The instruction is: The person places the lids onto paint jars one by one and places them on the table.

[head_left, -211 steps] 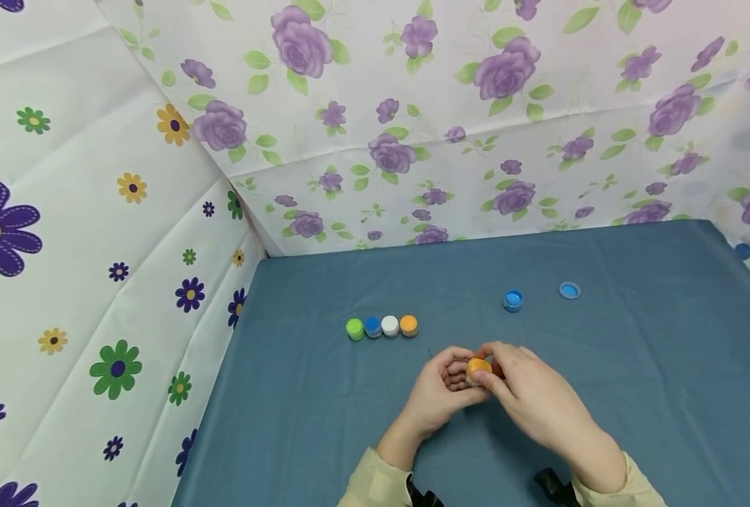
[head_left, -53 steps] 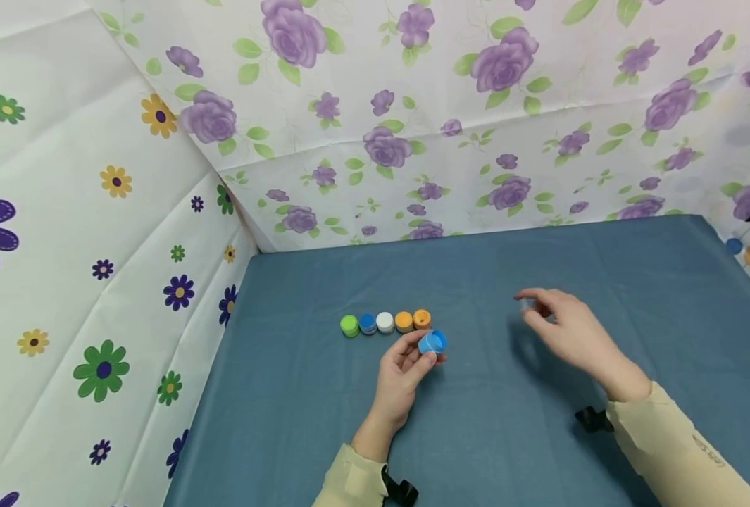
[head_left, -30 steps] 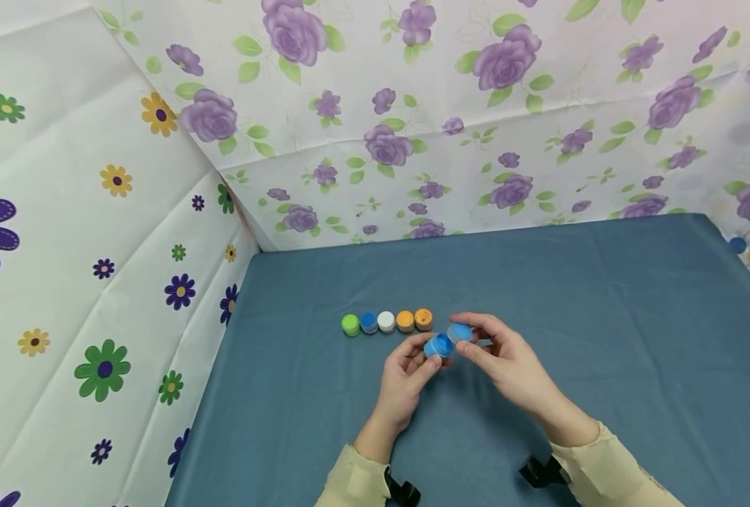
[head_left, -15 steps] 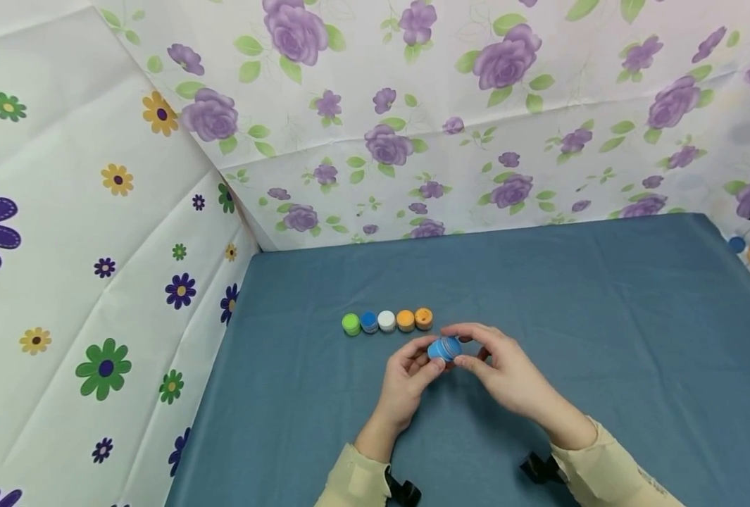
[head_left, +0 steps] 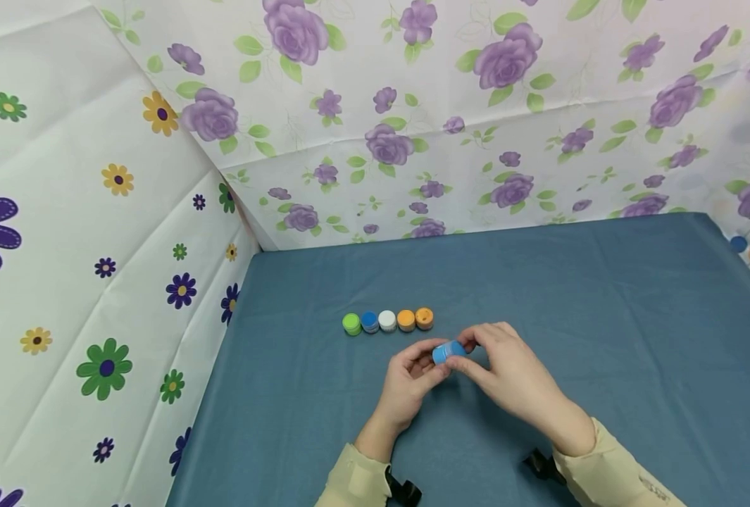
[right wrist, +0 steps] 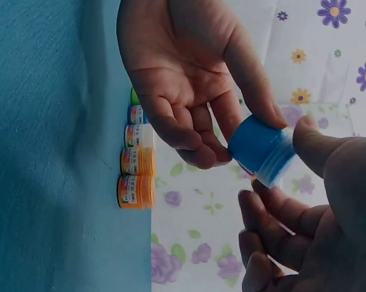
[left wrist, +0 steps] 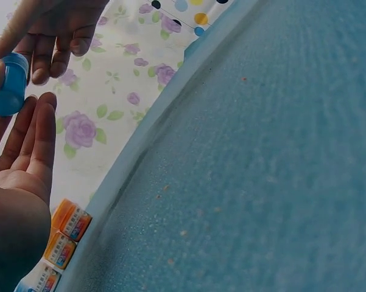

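A small light blue paint jar [head_left: 447,351] is held tilted above the table between both hands. My left hand [head_left: 401,391] pinches its body from the left. My right hand [head_left: 517,373] has its thumb and fingers on the lid end, at the right. In the right wrist view the jar [right wrist: 256,145] shows a blue body and a pale ribbed lid [right wrist: 276,160] against its mouth; whether the lid is fully tight I cannot tell. The left wrist view shows the jar [left wrist: 10,88] only at its left edge, partly covered by fingers.
Behind the hands stands a row of paint jars: green [head_left: 351,324], dark blue [head_left: 370,322], white [head_left: 387,321], orange [head_left: 406,320] and a second orange one [head_left: 424,318] with a smudged top. A blue-grey cloth [head_left: 286,394] covers the table; flowered sheets [head_left: 349,105] rise behind and left.
The second orange jar was set at the row's right end. My left hand took the open blue jar, my right hand brought its lid from the right, and the two came together.
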Demonstrator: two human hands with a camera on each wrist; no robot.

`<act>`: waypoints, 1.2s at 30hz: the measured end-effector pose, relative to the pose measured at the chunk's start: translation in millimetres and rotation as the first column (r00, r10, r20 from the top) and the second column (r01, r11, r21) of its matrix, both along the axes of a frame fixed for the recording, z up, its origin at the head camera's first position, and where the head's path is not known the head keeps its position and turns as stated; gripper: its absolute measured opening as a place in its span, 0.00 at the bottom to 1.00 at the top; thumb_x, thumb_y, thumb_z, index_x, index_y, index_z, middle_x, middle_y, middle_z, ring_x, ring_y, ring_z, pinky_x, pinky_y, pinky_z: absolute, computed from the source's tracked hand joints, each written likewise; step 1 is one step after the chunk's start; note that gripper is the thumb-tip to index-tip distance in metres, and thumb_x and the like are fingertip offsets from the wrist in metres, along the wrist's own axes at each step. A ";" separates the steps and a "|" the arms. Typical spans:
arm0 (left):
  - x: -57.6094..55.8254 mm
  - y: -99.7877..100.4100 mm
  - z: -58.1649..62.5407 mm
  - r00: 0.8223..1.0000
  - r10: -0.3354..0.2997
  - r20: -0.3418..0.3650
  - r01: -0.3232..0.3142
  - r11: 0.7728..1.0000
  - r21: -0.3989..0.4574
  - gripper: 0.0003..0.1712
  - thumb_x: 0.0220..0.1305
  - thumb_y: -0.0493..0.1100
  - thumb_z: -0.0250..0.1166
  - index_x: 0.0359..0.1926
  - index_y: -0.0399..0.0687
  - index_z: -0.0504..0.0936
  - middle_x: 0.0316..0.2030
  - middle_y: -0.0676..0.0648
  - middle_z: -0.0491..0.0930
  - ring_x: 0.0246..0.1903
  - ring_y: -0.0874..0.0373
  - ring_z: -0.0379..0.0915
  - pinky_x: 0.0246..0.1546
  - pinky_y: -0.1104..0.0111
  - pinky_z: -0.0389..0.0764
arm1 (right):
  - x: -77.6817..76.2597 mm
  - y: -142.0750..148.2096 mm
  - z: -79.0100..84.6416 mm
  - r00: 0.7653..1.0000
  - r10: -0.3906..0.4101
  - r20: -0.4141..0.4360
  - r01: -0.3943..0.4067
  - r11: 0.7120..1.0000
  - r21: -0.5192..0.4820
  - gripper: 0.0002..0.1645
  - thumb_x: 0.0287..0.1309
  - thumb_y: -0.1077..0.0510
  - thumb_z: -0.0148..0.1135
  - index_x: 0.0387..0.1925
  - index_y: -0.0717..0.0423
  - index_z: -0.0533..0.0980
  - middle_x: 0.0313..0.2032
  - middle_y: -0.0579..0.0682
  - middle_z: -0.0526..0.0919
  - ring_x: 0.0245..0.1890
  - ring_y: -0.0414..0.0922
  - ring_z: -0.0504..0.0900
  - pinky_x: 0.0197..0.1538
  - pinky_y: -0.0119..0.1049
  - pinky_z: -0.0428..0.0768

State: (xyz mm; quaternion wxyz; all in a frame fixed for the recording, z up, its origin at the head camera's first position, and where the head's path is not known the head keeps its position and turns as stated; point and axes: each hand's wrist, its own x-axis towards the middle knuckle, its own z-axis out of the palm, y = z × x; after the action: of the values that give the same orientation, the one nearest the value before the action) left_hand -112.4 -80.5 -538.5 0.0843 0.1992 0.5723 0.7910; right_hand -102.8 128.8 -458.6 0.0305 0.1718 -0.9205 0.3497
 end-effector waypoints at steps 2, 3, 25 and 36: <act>0.5 0.3 0.6 1.000 -0.007 0.000 0.007 1.000 -0.006 0.28 0.75 0.39 0.70 0.66 0.24 0.76 0.56 0.49 0.85 0.53 0.59 0.84 0.55 0.67 0.85 | 1.3 -0.1 1.1 1.000 -0.020 0.007 0.020 0.999 0.031 0.20 0.71 0.31 0.64 0.39 0.39 0.82 0.37 0.38 0.81 0.42 0.43 0.74 0.39 0.42 0.75; 0.8 0.4 0.9 1.000 -0.010 0.002 0.010 1.000 -0.006 0.29 0.75 0.40 0.71 0.66 0.24 0.76 0.56 0.49 0.85 0.53 0.59 0.84 0.55 0.67 0.85 | 1.8 0.0 1.8 0.999 -0.029 0.017 0.029 0.999 0.047 0.22 0.73 0.29 0.61 0.35 0.39 0.81 0.33 0.38 0.79 0.38 0.43 0.73 0.36 0.41 0.73; -1.2 -1.7 -2.3 0.999 -0.029 -0.024 0.030 0.999 0.022 0.27 0.79 0.37 0.65 0.69 0.21 0.73 0.57 0.50 0.84 0.52 0.60 0.84 0.55 0.65 0.85 | -0.7 16.3 -7.2 0.948 0.247 -0.199 -0.247 0.969 0.025 0.29 0.70 0.57 0.73 0.69 0.41 0.78 0.63 0.43 0.79 0.63 0.47 0.77 0.59 0.51 0.82; -0.9 -2.0 -3.4 0.998 -0.058 -0.030 0.058 0.998 0.013 0.27 0.77 0.38 0.68 0.67 0.24 0.75 0.54 0.50 0.85 0.51 0.61 0.83 0.53 0.68 0.85 | 0.6 11.0 -4.7 0.988 0.099 -0.115 -0.094 0.994 0.052 0.13 0.71 0.40 0.70 0.48 0.39 0.85 0.41 0.34 0.84 0.45 0.37 0.78 0.42 0.41 0.81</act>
State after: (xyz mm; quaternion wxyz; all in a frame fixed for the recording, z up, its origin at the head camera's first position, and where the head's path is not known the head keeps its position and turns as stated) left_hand -113.3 -82.4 -541.9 0.0974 0.2278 0.5620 0.7891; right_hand -102.3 139.8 -463.3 0.0638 0.2371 -0.9155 0.3187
